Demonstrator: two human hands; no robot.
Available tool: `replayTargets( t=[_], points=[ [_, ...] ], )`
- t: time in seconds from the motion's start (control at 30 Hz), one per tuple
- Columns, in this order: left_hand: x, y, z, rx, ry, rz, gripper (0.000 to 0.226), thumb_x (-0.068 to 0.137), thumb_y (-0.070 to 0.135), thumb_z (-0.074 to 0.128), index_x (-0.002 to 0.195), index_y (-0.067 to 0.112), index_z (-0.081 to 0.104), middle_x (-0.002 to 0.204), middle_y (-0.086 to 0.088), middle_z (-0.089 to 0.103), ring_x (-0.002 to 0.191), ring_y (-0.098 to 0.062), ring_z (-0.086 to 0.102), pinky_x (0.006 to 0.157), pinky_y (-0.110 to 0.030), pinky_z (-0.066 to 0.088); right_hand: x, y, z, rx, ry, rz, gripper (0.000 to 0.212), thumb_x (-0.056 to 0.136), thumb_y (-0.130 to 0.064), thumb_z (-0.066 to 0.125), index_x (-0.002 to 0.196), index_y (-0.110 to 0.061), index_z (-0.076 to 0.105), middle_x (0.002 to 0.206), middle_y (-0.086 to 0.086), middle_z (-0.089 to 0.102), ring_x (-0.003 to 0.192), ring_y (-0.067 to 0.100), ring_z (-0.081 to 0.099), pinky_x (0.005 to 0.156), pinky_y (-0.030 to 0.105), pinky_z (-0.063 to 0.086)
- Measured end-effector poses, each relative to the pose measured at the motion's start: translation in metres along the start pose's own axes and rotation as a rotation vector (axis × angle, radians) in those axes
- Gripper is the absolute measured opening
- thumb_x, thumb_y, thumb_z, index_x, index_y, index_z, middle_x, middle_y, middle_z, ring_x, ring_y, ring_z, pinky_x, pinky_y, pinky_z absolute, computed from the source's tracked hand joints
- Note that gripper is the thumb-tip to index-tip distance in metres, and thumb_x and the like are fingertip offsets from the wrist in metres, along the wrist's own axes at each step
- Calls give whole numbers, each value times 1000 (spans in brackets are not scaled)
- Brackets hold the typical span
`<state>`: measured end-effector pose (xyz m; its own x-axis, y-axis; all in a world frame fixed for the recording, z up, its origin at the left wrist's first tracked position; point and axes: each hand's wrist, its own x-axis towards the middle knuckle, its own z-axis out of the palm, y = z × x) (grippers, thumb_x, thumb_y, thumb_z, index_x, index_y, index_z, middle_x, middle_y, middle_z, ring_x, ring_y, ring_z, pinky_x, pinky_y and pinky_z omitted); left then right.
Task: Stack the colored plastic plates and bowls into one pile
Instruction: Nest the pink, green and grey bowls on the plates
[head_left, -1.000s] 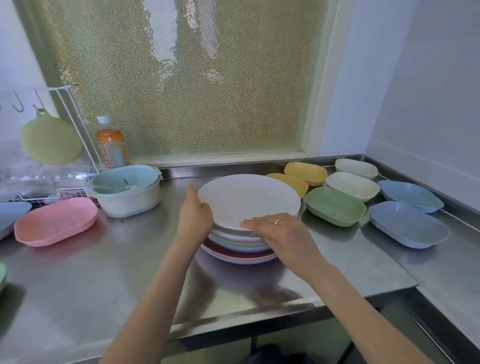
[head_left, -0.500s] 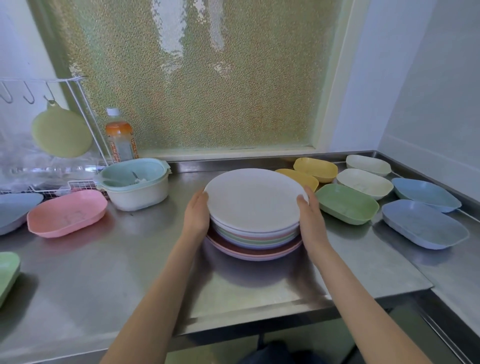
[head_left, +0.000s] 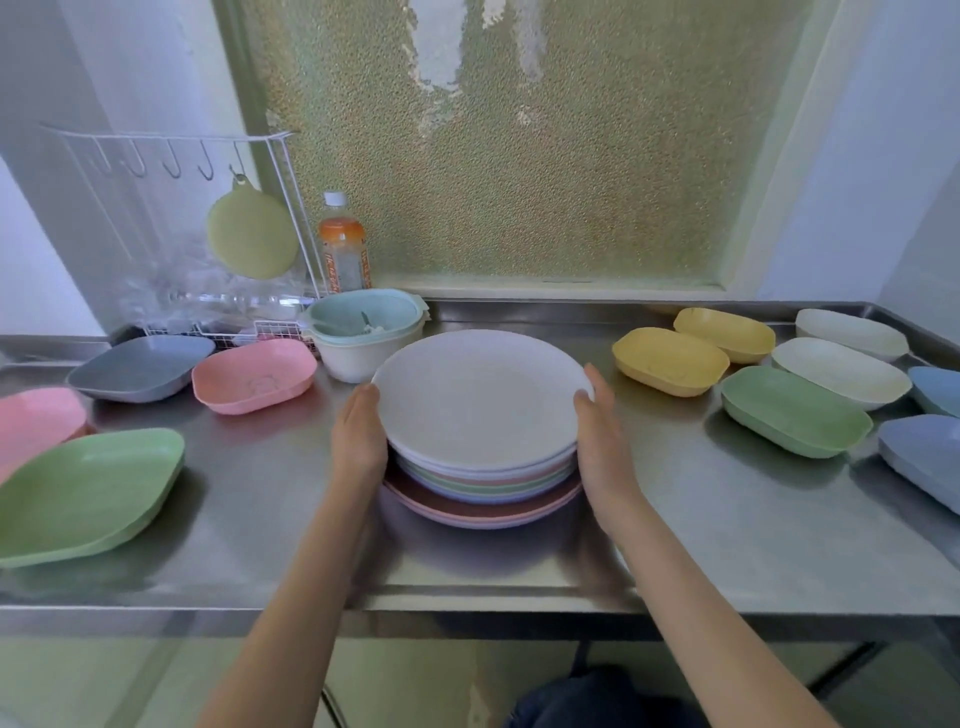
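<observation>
Stainless steel counter (head_left: 727, 545) runs below frosted window. Centre: pile of plates (head_left: 480, 447), white on top, resting on counter. Left side: green dish (head_left: 88, 493), two pink dishes (head_left: 254, 375) (head_left: 36, 421), grey-blue dish (head_left: 141, 367). Behind pile: white bowl with teal strainer (head_left: 363, 332), orange-capped bottle (head_left: 344, 244), wire rack (head_left: 171, 228). Right side: two yellow dishes (head_left: 670, 361) (head_left: 724, 332), green dish (head_left: 795, 410), two cream dishes (head_left: 841, 371) (head_left: 852, 332), two blue dishes (head_left: 919, 457) (head_left: 937, 389).

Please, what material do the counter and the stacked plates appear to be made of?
Counter: likely stainless steel with a brushed finish; it is grey and shows blurred reflections. Stack of plates: probably matte plastic; pastel colours, thin rims and no sharp glare, though the look alone cannot confirm it.
</observation>
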<state>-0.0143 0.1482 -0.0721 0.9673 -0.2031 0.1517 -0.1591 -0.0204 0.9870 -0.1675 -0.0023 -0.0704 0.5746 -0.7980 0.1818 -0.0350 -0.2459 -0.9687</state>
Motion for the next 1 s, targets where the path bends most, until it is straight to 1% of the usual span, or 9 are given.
replayTargets(
  t=[0.13,0.23,0.33,0.5,0.63,0.73,0.83,0.9,1.0],
  points=[
    [2,-2,-40,33,88,48,25,97,9,34,88,6,58,87,-5,58,88,-15,45,75,-28,35,-10,-5,35,-6,-78,-13,45,102,-30,27,148,-29,24,155,-7,27,140,14,25,115,35,19],
    [3,-1,-61,34,120,38,27,97,11,35,101,8,61,104,-6,58,95,-15,47,81,-28,36,-15,-11,57,14,-103,-19,45,102,-30,27,147,-28,24,154,-7,28,140,15,26,114,35,20],
    [4,3,-81,152,74,42,30,98,17,34,96,8,62,108,-8,61,96,-19,51,80,-28,35,-14,-12,67,10,-140,-34,45,103,-31,26,148,-27,25,154,-6,28,140,14,25,113,31,18],
    [3,-3,-138,763,362,284,27,94,15,42,95,-3,62,95,-30,64,92,-46,57,85,-48,40,-1,-3,59,27,-74,15,52,101,-45,21,148,-24,29,154,-7,28,143,13,22,114,28,13],
    [4,-25,-175,1191,342,54,35,88,24,52,102,-6,61,102,-30,65,105,-43,56,109,-52,22,3,8,63,141,41,136,77,81,-70,22,144,-26,37,152,-4,36,139,13,31,117,41,20],
    [1,-36,-181,1322,282,-6,31,90,28,47,85,3,65,87,-21,69,93,-36,61,113,-46,17,-3,8,64,63,14,33,54,99,-50,22,144,-24,38,150,-3,37,138,13,32,114,30,21],
    [-2,-38,-176,1353,280,37,28,90,20,44,77,10,67,78,-13,69,91,-31,62,116,-47,7,-2,12,63,71,5,-7,47,102,-41,24,143,-22,41,149,-2,40,136,12,34,106,22,23],
    [-6,-36,-172,1288,321,47,27,89,16,46,73,11,66,73,-11,67,101,-30,61,114,-57,3,-2,13,63,62,6,-15,47,102,-41,24,141,-23,42,146,-2,43,134,12,37,105,23,25],
    [-12,-24,-166,1146,371,77,21,86,14,52,69,16,64,73,-11,70,125,-30,50,102,-75,15,-3,15,64,53,6,-39,45,102,-39,27,137,-22,48,141,-1,49,130,14,42,105,27,29]
  ],
)
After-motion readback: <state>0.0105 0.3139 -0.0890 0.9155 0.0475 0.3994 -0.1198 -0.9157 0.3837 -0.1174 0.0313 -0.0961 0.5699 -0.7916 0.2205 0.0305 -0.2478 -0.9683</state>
